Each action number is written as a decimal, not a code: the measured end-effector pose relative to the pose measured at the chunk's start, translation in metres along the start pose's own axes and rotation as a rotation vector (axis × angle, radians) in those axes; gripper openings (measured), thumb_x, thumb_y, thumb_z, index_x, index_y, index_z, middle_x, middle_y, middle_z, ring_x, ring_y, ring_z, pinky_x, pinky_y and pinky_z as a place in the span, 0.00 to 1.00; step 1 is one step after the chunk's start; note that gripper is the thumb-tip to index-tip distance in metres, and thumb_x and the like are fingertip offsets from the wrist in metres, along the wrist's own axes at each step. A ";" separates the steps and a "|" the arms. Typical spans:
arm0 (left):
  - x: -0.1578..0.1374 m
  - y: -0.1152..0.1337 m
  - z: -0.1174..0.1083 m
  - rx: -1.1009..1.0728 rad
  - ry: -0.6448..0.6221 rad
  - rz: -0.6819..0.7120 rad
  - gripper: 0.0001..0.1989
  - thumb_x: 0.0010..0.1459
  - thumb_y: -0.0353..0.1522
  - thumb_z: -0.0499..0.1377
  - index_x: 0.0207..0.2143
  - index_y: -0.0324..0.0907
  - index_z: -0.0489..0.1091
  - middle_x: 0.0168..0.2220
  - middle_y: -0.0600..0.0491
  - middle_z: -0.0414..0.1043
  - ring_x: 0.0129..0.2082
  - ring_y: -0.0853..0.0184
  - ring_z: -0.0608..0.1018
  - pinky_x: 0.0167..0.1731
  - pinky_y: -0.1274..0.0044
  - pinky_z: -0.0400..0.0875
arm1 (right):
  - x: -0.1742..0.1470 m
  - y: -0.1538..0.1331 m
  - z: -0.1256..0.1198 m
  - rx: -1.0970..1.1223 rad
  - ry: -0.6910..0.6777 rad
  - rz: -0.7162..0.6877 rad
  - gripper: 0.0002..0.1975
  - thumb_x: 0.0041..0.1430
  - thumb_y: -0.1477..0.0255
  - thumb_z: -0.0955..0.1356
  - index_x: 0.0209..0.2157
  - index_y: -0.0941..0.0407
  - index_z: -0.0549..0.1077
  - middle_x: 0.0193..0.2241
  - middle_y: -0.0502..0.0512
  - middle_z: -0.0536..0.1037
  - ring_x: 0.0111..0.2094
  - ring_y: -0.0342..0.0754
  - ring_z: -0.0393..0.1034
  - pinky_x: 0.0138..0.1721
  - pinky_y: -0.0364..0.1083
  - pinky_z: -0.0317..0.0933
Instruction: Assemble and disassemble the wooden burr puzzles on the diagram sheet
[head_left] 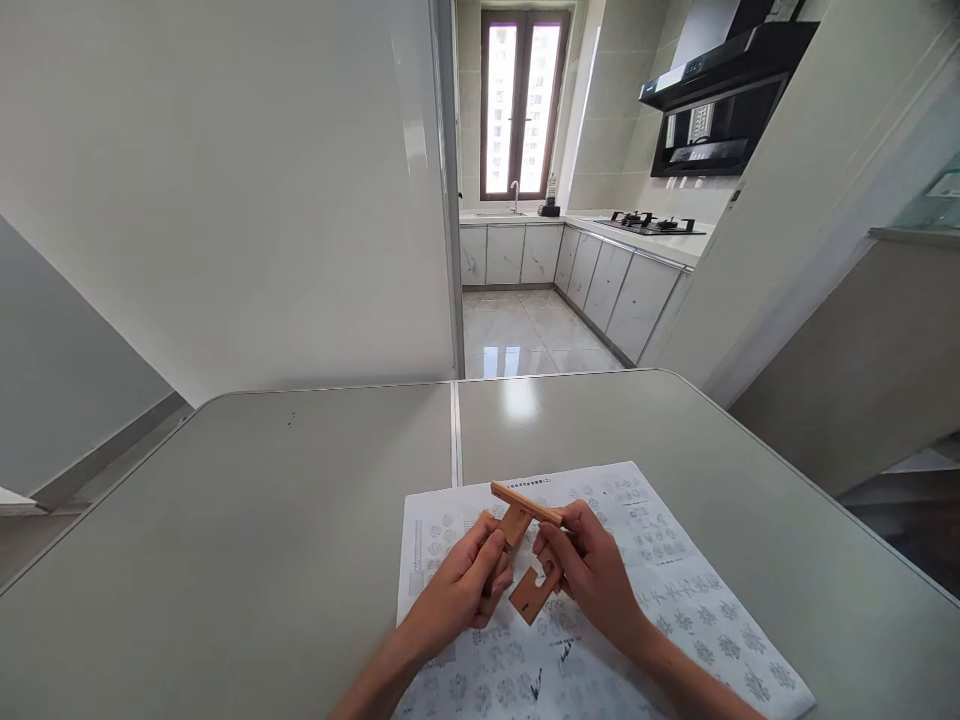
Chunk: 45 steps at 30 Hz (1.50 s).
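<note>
Several brown wooden puzzle pieces are between my hands above a printed sheet covered with small diagrams. My left hand is closed around a wooden puzzle piece whose flat part points up and right. A long thin wooden bar lies across its top, its right end near the fingers of my right hand. Those fingers are closed on a notched wooden puzzle piece, which hangs tilted below with a hook-shaped cutout. The gripped parts are hidden by my fingers. I cannot tell whether the pieces interlock.
The sheet lies on a glossy grey table with a seam running away from me. Past the far edge is a doorway to a kitchen with white cabinets, a gas stove and a window. A white wall panel stands at left.
</note>
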<state>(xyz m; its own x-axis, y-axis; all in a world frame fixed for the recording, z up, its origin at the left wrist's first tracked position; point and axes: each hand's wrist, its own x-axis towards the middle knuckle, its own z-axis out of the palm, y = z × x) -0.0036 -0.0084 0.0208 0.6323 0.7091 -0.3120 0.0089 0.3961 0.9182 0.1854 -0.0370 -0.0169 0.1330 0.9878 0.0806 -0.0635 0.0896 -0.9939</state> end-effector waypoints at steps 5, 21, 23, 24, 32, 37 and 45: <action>-0.001 0.001 0.001 0.000 0.000 -0.019 0.21 0.68 0.54 0.53 0.42 0.46 0.60 0.24 0.64 0.53 0.18 0.77 0.47 0.18 0.82 0.41 | 0.000 0.008 -0.004 -0.080 -0.048 -0.113 0.14 0.70 0.56 0.67 0.36 0.51 0.66 0.26 0.49 0.75 0.20 0.42 0.65 0.18 0.41 0.61; -0.002 -0.001 0.003 0.019 0.004 -0.006 0.22 0.67 0.55 0.53 0.41 0.46 0.59 0.24 0.64 0.54 0.17 0.77 0.47 0.18 0.80 0.41 | 0.002 0.013 -0.020 -0.331 -0.159 -0.429 0.04 0.74 0.72 0.63 0.40 0.50 0.66 0.28 0.47 0.74 0.24 0.42 0.68 0.25 0.40 0.64; -0.002 -0.002 0.002 0.025 0.013 -0.002 0.23 0.66 0.55 0.53 0.40 0.46 0.58 0.24 0.64 0.54 0.17 0.77 0.48 0.18 0.80 0.41 | 0.002 0.011 -0.021 -0.336 -0.171 -0.436 0.04 0.74 0.72 0.63 0.41 0.49 0.66 0.28 0.46 0.74 0.24 0.42 0.69 0.26 0.40 0.64; -0.001 -0.002 0.002 0.031 0.018 0.002 0.23 0.66 0.56 0.53 0.40 0.46 0.59 0.24 0.64 0.54 0.17 0.77 0.48 0.18 0.80 0.41 | 0.003 0.010 -0.021 -0.337 -0.181 -0.437 0.04 0.74 0.72 0.63 0.41 0.49 0.66 0.28 0.46 0.74 0.24 0.42 0.69 0.26 0.40 0.64; 0.000 -0.003 0.002 0.047 0.027 0.038 0.25 0.65 0.57 0.54 0.44 0.44 0.62 0.23 0.65 0.53 0.17 0.77 0.47 0.18 0.80 0.43 | 0.002 0.008 -0.019 -0.382 -0.236 -0.463 0.05 0.74 0.73 0.62 0.40 0.50 0.66 0.27 0.46 0.75 0.24 0.43 0.70 0.27 0.41 0.62; 0.001 -0.005 0.004 0.047 0.059 0.035 0.24 0.66 0.56 0.53 0.41 0.44 0.60 0.24 0.64 0.55 0.18 0.77 0.48 0.18 0.80 0.43 | -0.002 0.017 -0.013 -0.377 -0.295 -0.462 0.06 0.73 0.74 0.62 0.39 0.51 0.65 0.28 0.47 0.73 0.25 0.43 0.68 0.27 0.41 0.62; 0.001 -0.002 0.004 -0.096 0.014 -0.012 0.24 0.64 0.56 0.55 0.39 0.45 0.60 0.28 0.62 0.61 0.16 0.80 0.49 0.18 0.80 0.40 | -0.001 0.025 -0.010 -0.340 -0.155 -0.397 0.05 0.74 0.72 0.61 0.40 0.50 0.65 0.28 0.47 0.75 0.26 0.44 0.70 0.28 0.42 0.65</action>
<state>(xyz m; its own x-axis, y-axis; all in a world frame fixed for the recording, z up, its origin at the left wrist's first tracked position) 0.0002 -0.0104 0.0194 0.6220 0.7115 -0.3268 -0.0584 0.4584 0.8868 0.1938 -0.0375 -0.0428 -0.0672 0.8957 0.4395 0.2889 0.4391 -0.8507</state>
